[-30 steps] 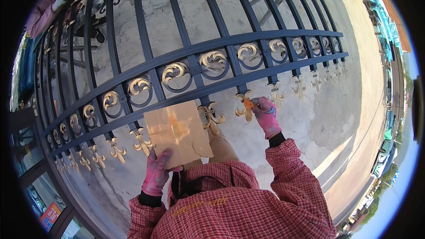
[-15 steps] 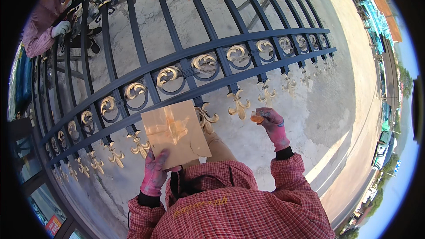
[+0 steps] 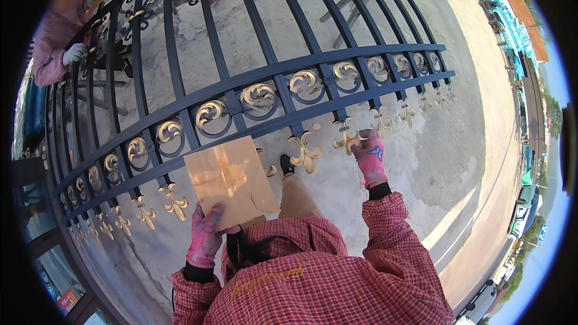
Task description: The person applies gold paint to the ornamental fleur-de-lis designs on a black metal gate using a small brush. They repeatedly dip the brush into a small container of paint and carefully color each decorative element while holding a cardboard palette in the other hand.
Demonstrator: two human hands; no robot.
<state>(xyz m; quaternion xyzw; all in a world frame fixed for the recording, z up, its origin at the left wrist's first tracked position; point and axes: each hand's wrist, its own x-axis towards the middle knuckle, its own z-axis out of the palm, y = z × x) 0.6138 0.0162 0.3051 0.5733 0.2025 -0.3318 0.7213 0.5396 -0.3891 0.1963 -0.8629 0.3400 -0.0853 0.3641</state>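
My left hand, in a pink stained glove, grips the lower left edge of a flat piece of cardboard with an orange-gold smear in its middle. My right hand, also gloved in pink, has its fingers closed against a gold fleur-de-lis finial on the gate. The small orange-brown piece of sponge seen in it earlier is mostly hidden by the fingers now. A dark blue metal gate lies before me, with gold scrolls inside its rings and a row of gold finials on its near edge.
At the far left a person's white-gloved hand is on the gate bars. Stands show beneath the bars above the concrete floor. A dark-framed glass structure is at the lower left. My shoe shows below the finials.
My right hand has moved up and slightly left, onto a finial. The cardboard has shifted slightly left. In the picture the gate's finials sit further left, and my shoe has come into view.
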